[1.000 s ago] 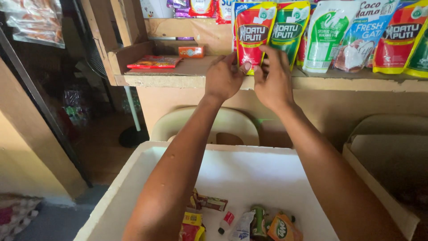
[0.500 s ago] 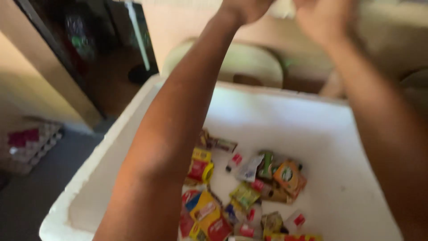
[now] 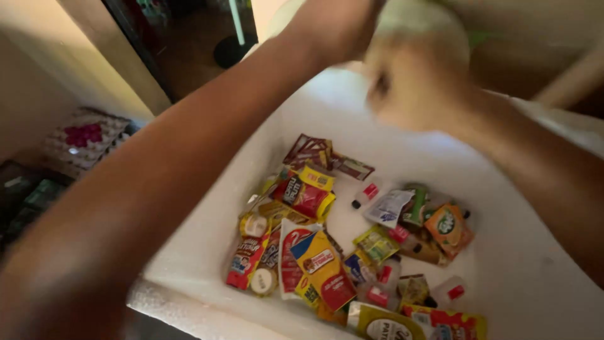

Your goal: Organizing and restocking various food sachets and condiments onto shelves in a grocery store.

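The view has dropped from the shelf to a white foam box, now filled with small colourful sachets. Both arms have pulled back above it: the left hand looks clenched, while the blurred right hand cannot be read.

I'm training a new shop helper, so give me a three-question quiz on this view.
1. True or false: the white foam box holds packets.
2. Which lies left of the box on the floor? A) egg tray B) bucket
3. Is the right hand sharp or blurred?

Key: 1 true; 2 A, the egg tray; 3 blurred. The left hand is at the top edge.
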